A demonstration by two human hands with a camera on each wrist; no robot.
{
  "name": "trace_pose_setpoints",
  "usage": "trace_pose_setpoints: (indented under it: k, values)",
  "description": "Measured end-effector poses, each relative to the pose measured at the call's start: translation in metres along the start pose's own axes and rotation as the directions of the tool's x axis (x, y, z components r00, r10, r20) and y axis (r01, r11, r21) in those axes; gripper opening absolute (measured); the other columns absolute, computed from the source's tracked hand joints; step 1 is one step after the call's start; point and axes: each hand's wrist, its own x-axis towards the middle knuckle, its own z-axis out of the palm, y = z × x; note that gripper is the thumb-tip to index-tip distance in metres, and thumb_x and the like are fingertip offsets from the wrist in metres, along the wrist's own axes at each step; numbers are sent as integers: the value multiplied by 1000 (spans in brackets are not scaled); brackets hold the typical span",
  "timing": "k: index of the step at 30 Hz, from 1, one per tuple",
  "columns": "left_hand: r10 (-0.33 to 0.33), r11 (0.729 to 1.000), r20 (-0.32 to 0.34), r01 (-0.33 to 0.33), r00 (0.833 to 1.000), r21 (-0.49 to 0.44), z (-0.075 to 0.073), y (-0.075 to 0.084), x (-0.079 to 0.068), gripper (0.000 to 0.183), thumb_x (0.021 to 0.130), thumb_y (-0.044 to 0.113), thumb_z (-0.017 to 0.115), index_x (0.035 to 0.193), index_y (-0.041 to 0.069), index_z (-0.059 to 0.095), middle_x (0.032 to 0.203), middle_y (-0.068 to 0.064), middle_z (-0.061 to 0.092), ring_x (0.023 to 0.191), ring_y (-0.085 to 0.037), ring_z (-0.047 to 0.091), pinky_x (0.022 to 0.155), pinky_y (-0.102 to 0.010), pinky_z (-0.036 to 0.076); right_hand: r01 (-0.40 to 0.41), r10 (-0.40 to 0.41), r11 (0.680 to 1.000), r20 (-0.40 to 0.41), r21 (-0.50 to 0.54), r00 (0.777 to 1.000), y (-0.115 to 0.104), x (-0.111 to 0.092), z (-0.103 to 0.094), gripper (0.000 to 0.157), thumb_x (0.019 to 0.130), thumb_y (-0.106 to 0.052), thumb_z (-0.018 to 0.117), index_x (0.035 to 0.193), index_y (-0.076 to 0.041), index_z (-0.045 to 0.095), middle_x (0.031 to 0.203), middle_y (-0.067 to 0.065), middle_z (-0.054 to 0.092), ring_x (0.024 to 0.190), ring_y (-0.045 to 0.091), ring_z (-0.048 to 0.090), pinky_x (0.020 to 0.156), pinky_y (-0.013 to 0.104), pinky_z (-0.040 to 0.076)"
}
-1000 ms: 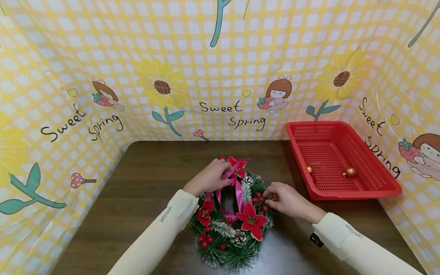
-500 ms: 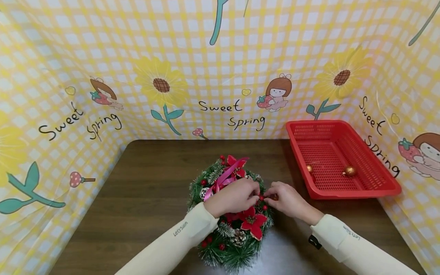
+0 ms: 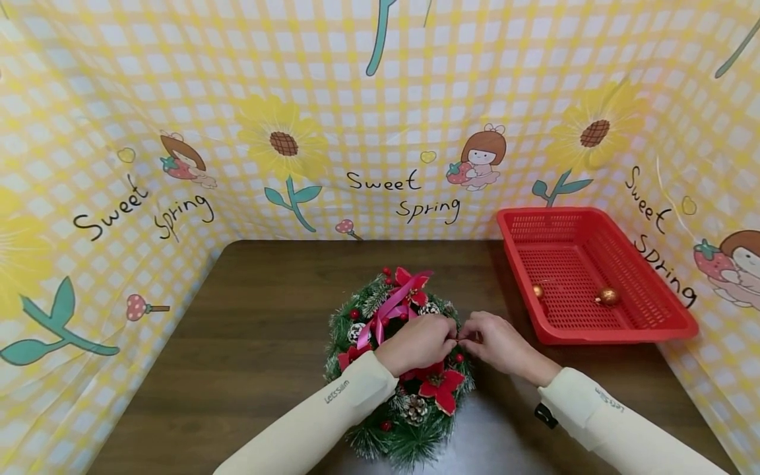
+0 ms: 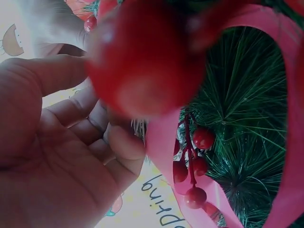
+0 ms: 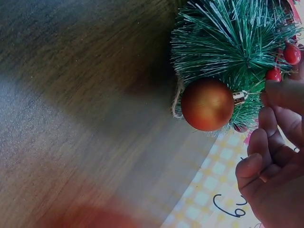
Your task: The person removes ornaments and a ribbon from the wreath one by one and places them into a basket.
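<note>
A green Christmas wreath [image 3: 410,445] lies on the table, trimmed with red poinsettias [image 3: 441,389], pinecones, red berries [image 5: 291,53] and a pink ribbon [image 3: 388,309]. At its right side my right hand [image 3: 501,346] pinches the thin loop of a copper-gold Christmas ball [image 5: 207,104]. In the right wrist view the ball hangs over the wreath's outer needles. My left hand [image 3: 418,343] reaches across the wreath, its fingertips close to the right ones at the berries. In the left wrist view a blurred berry [image 4: 142,61] hides those fingertips, so I cannot tell what they hold.
A red plastic basket [image 3: 617,336] stands at the back right, with gold balls [image 3: 607,297] inside. Checked yellow cloth [image 3: 332,119] walls in the back and sides of the dark wooden table [image 3: 237,330].
My left hand has left the ribbon at the wreath's top and moved right and down to meet the right hand. The right hand stays almost in place.
</note>
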Motion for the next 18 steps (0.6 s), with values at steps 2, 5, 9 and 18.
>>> trace_pose_setpoints:
  k: [2,5,9,18]
  values:
    - [-3,1000,6,3,1000,7,1,0,1,9,92,22,62,95,15,67,81,5,61,65,-6,51,60,-21,44,-9,9,1000,0,4,1000,0,0,0,12,79,-11,76,78,-20,68,73,-11,50,68,8,49,59,25,43]
    - [-10,1000,16,10,1000,6,0,0,1,9,92,21,63,96,15,68,82,5,62,65,-6,51,61,-21,44,-11,11,1000,-5,11,1000,0,0,0,13,78,-11,76,77,-20,67,72,-10,50,67,7,49,57,24,43]
    - [-17,1000,28,17,999,1,1,-2,1,7,91,21,64,95,15,67,81,5,62,64,-6,50,60,-22,44,-6,7,1000,-17,18,1000,0,0,-1,13,78,-10,77,77,-19,67,72,-11,49,67,8,49,57,24,42]
    - [-65,997,54,68,996,-42,2,-3,2,13,88,21,67,95,14,59,73,5,54,58,-10,50,54,-23,42,-17,17,1000,-47,12,999,-2,4,-2,16,80,-14,76,76,-23,63,74,-13,48,69,8,48,59,24,42]
